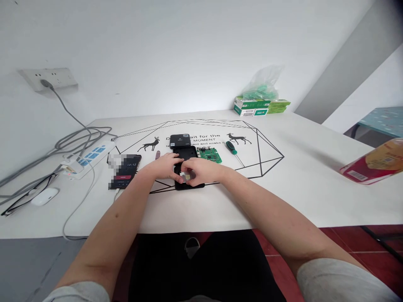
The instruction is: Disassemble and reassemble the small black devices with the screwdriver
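Observation:
Both hands are over an open black plastic casing (201, 186) on the table. My left hand (166, 165) grips its left side, fingers stretched toward the right hand and thumb low. In my right hand (200, 168), bent fingers pinch a small silvery plate (188, 176) with a pale yellowish square on it. The left thumb tip is at the plate's left edge. Another black casing part (185, 152) lies just behind the fingers, and beyond it a black box-shaped cover (180, 141) with labels. A green circuit board (211, 154) lies to the right. My fingers hide much of the casing.
A green-handled screwdriver (232, 148) lies right of the board. On the left are a phone (128, 170), a power strip (92, 156) with tangled cables, glasses (30, 197) and a white earbud case (45, 196). Boxes (252, 107) stand by the wall; a red-yellow package (374, 163) is at right.

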The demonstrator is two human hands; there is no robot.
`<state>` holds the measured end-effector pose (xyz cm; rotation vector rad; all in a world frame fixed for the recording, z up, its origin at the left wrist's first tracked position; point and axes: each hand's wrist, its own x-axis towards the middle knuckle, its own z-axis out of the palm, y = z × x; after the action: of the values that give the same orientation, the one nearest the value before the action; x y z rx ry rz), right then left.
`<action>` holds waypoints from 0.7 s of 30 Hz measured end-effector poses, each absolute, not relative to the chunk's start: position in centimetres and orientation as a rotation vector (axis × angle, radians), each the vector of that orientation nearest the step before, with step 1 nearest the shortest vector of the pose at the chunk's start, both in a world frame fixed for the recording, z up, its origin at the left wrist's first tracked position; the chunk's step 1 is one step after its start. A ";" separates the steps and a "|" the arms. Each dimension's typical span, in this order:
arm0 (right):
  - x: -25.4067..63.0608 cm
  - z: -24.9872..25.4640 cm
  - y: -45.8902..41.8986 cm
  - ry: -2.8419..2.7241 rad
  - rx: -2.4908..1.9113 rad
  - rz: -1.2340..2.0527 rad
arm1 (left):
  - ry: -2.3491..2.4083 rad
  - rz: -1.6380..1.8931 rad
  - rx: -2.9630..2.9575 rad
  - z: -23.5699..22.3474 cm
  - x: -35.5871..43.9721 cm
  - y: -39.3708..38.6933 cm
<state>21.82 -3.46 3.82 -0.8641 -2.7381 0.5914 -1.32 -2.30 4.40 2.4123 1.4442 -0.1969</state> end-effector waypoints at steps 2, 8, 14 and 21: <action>21.9 3.7 -3.4 -2.731 -0.867 0.595 | 1.439 -0.200 2.393 4.5 -1.3 -2.3; 22.2 4.4 -3.6 -2.698 -0.906 0.582 | 1.433 -0.202 2.391 4.4 -1.6 -2.2; 24.3 6.0 -3.0 -2.669 -1.108 0.696 | 1.426 -0.223 2.380 4.5 -1.6 -2.3; 26.4 6.8 -2.3 -2.772 -1.273 0.792 | 1.423 -0.211 2.377 4.7 -1.6 -2.4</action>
<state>26.37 -2.27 6.77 -1.2727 -2.7724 0.7918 -1.58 -2.39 4.68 2.3775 1.4234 -0.2109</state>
